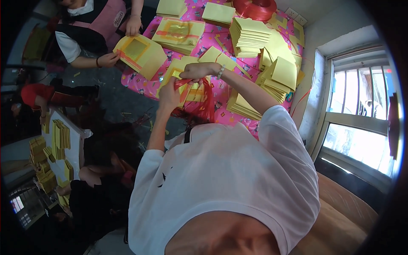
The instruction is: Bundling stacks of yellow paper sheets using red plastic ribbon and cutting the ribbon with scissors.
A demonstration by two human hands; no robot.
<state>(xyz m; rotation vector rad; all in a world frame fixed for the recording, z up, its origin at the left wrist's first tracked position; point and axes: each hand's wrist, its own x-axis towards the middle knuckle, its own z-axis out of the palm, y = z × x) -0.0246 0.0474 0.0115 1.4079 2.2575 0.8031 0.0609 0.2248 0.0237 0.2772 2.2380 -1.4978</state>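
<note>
A length of red ribbon point(199, 100) is being held between both hands above the near edge of a table point(140, 85) covered in a pink patterned cloth. The right hand point(196, 70) is being kept clenched around the upper part of the ribbon, with a beaded bracelet point(220, 71) showing at the wrist. The left hand point(170, 97) is being closed on the ribbon just below and to the left, the two hands almost touching. Loose loops of ribbon are hanging down beneath them, in front of the white shirt point(225, 178).

Directly under the hands a stack of yellow paper sheets point(178, 70) with a red and gold print is lying on the cloth; whether the ribbon is already being passed around it cannot be told.

The ribbon is judged to be light, thin, limp and rather slippery, so it is best pinched firmly between thumb and fingertips close to where it is being worked. The paper is judged light and easily creased, and a stack is best taken by its edges with both hands.

Across the table, another stack point(142, 53) is being handled by a person in a pink apron point(106, 21). More yellow piles point(248, 36) are lying further along, and a red spool point(254, 7) is standing at the far end.
</note>
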